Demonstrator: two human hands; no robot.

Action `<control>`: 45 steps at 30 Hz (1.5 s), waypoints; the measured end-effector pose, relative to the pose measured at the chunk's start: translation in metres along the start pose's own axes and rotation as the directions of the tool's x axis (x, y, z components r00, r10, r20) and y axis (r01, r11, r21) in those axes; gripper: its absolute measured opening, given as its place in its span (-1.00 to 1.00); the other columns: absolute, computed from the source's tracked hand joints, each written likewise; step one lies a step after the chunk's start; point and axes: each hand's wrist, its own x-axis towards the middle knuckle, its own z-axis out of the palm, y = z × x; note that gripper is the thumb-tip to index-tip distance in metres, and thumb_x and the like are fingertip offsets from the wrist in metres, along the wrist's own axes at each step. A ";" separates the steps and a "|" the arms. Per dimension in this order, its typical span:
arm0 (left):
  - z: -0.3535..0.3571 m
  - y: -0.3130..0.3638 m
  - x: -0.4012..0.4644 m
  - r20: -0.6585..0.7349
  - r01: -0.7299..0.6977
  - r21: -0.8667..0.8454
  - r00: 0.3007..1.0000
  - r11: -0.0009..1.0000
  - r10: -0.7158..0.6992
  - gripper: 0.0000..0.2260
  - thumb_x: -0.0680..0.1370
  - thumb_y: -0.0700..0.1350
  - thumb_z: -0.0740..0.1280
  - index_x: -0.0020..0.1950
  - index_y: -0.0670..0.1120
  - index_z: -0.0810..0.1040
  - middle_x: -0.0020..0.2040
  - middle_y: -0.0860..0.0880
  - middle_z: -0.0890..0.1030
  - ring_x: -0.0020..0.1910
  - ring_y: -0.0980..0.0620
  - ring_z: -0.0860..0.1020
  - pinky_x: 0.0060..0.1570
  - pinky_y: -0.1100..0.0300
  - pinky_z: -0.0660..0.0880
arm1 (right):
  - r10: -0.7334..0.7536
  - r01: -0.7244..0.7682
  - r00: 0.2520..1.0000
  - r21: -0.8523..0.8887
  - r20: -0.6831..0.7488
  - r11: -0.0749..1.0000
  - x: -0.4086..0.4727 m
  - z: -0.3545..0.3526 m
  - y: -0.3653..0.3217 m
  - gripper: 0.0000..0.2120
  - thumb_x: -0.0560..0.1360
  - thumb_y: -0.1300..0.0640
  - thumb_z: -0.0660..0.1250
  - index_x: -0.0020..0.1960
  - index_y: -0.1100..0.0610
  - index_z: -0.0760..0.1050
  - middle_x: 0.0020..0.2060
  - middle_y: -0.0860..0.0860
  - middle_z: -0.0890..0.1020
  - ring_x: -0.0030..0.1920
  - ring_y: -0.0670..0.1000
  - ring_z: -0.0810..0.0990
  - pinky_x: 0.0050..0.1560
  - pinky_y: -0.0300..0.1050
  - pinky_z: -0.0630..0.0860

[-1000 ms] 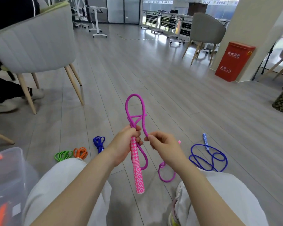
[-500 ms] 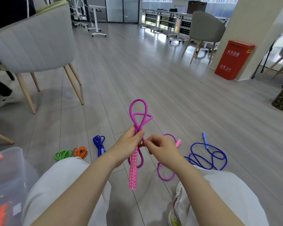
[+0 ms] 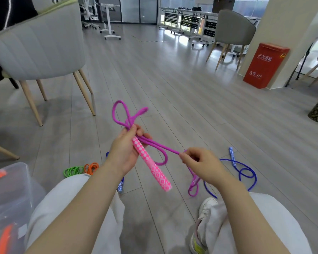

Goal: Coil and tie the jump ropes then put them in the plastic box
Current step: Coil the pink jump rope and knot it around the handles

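Left hand [image 3: 124,153] grips the pink handle [image 3: 151,166] plus bunched magenta rope [image 3: 128,117], two loops sticking up past its fingers. Right hand [image 3: 203,165] pinches a rope strand pulled taut from the left hand. Blue rope [image 3: 245,171] on the floor beyond the right hand. Plastic box [image 3: 9,195] left of the left forearm, green and orange coiled ropes [image 3: 81,169] between them.
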 end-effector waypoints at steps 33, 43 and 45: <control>0.016 -0.021 -0.029 0.193 0.068 0.666 0.946 0.743 -0.259 -0.78 0.68 -0.09 0.14 0.15 -0.09 0.57 -0.09 -0.11 0.71 -0.05 -0.06 0.68 0.06 0.06 0.60 | -0.191 0.217 0.971 0.192 -0.143 0.957 0.003 0.030 -0.020 -0.90 0.58 0.11 0.30 -0.06 0.01 0.58 -0.30 -0.15 0.64 -0.23 -0.15 0.60 -0.13 -0.14 0.56; 0.011 -0.028 -0.024 0.218 0.149 0.695 0.889 0.704 -0.403 -0.74 0.68 -0.04 0.11 0.24 -0.12 0.49 -0.25 0.00 0.50 -0.15 -0.02 0.56 0.18 -0.03 0.50 | -0.138 0.150 0.970 0.045 -0.199 0.988 0.002 0.032 -0.021 -0.79 0.54 0.00 0.37 -0.11 0.02 0.33 -0.37 -0.10 0.46 -0.37 -0.11 0.42 -0.34 -0.23 0.38; 0.009 -0.027 -0.021 0.219 0.173 0.689 0.876 0.703 -0.430 -0.69 0.68 -0.02 0.10 0.27 -0.17 0.47 -0.28 -0.01 0.49 -0.16 -0.04 0.52 0.15 -0.02 0.49 | -0.137 0.149 0.971 0.050 -0.196 0.988 0.002 0.032 -0.020 -0.76 0.52 0.00 0.39 -0.13 0.01 0.32 -0.37 -0.10 0.45 -0.37 -0.10 0.40 -0.34 -0.20 0.38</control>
